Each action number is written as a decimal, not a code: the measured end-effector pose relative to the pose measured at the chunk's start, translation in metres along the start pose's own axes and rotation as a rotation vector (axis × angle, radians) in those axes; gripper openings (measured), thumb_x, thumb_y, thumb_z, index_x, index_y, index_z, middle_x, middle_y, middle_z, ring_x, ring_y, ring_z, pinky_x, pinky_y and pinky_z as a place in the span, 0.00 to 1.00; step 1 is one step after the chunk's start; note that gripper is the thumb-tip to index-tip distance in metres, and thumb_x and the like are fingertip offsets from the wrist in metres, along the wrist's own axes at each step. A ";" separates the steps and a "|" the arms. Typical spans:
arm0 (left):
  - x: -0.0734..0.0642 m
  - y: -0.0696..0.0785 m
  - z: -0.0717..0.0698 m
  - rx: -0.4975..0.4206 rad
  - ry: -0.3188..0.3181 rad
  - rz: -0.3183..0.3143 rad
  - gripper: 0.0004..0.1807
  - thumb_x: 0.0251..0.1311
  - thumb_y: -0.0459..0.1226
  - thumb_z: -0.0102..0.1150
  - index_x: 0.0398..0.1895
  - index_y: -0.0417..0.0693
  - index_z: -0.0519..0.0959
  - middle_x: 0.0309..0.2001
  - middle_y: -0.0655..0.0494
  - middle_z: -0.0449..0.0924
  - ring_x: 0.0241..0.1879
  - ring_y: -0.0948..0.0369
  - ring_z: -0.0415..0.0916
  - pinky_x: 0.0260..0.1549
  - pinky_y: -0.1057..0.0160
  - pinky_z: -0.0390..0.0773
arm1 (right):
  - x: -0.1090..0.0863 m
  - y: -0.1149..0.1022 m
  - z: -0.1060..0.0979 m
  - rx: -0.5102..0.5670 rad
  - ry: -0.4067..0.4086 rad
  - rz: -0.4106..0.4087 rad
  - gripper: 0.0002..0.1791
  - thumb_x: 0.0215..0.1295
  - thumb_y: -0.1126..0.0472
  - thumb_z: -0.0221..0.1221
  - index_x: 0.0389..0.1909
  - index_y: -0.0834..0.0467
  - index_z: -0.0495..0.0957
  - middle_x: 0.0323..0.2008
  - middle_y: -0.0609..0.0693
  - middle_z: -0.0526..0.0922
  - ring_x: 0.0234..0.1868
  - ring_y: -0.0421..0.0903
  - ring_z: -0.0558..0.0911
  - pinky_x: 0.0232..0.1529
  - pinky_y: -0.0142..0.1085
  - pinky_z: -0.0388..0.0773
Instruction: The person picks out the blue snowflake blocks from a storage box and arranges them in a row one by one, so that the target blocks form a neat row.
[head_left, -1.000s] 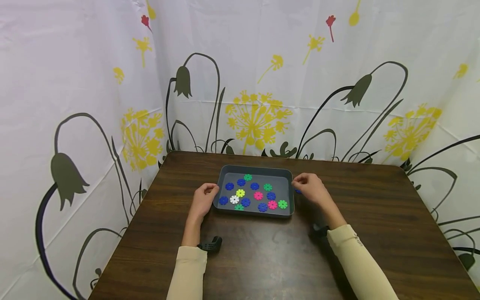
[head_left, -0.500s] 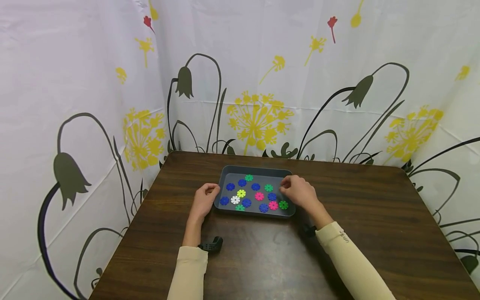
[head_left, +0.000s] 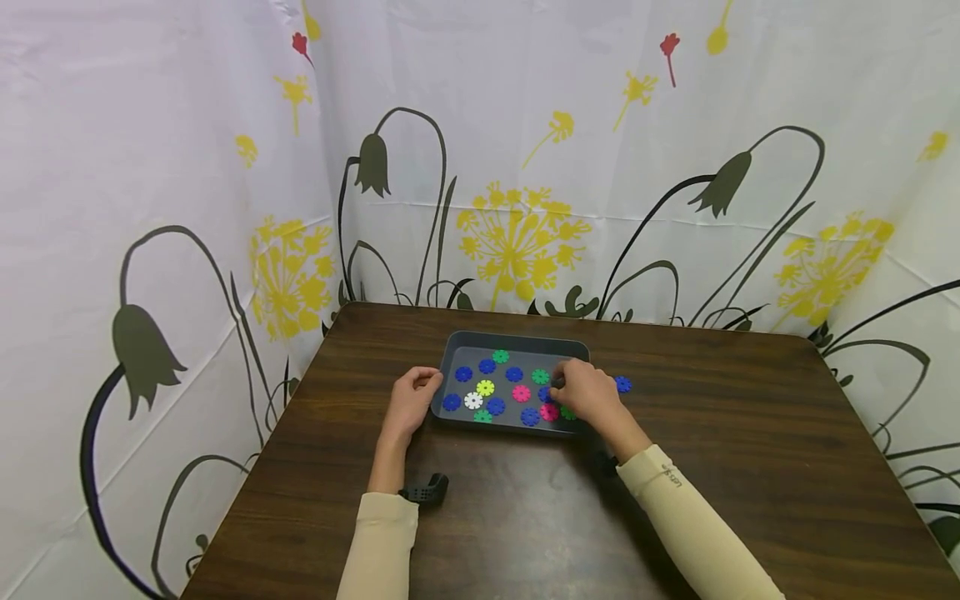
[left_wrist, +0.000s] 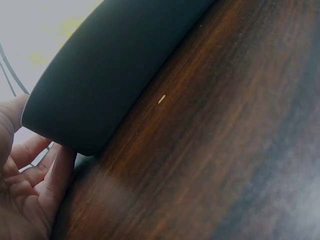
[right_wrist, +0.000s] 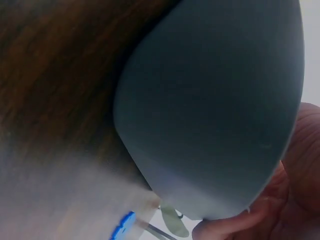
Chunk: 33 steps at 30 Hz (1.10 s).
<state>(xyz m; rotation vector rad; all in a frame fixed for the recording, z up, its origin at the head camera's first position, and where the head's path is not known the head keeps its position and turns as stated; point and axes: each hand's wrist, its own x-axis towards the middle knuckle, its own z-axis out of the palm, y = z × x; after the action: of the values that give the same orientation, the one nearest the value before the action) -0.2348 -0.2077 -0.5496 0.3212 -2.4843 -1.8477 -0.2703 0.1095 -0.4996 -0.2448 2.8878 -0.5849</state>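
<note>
A dark grey tray [head_left: 517, 340] on the table holds several notched plastic discs, in blue, green, pink, yellow and white. My left hand [head_left: 408, 404] grips the tray's left rim, thumb at the top edge and fingers against the outer wall in the left wrist view. My right hand [head_left: 588, 392] reaches over the right wall. Its thumb and index tips show a gap between them, right at a blue disc [head_left: 545, 393] that they partly cover. In the right wrist view the tray wall [right_wrist: 210, 100] hides the fingertips.
Another blue disc [head_left: 623, 384] lies on the brown wooden table [head_left: 510, 517], right of the tray. A flower-patterned curtain [head_left: 525, 150] hangs behind the table and along both sides.
My right hand has moved left from beside the tray to over its right part. The blue disc on the table, mostly covered before, now shows whole. My left hand stays at the rim.
</note>
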 end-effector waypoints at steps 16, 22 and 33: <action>-0.002 0.001 0.001 0.001 -0.013 0.005 0.20 0.80 0.45 0.59 0.64 0.42 0.81 0.59 0.40 0.82 0.62 0.45 0.78 0.62 0.46 0.74 | 0.000 -0.002 0.006 -0.053 0.017 0.036 0.16 0.66 0.47 0.74 0.47 0.52 0.89 0.46 0.51 0.91 0.37 0.54 0.83 0.39 0.52 0.78; -0.003 0.002 0.000 0.000 -0.013 0.002 0.20 0.80 0.44 0.58 0.64 0.42 0.81 0.60 0.40 0.82 0.60 0.47 0.78 0.60 0.48 0.74 | 0.000 -0.001 0.005 -0.040 0.010 0.036 0.16 0.66 0.46 0.74 0.48 0.51 0.89 0.51 0.52 0.89 0.38 0.55 0.83 0.40 0.52 0.78; -0.001 0.002 0.000 -0.010 -0.015 -0.004 0.20 0.80 0.45 0.58 0.64 0.41 0.80 0.60 0.40 0.81 0.61 0.47 0.77 0.61 0.48 0.74 | -0.002 0.000 0.006 -0.030 0.009 0.028 0.18 0.64 0.46 0.75 0.50 0.52 0.88 0.52 0.53 0.88 0.40 0.56 0.84 0.41 0.52 0.78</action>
<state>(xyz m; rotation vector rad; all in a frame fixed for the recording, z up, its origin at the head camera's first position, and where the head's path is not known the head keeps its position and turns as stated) -0.2339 -0.2073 -0.5478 0.3126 -2.4846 -1.8709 -0.2673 0.1071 -0.5050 -0.2064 2.9052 -0.5396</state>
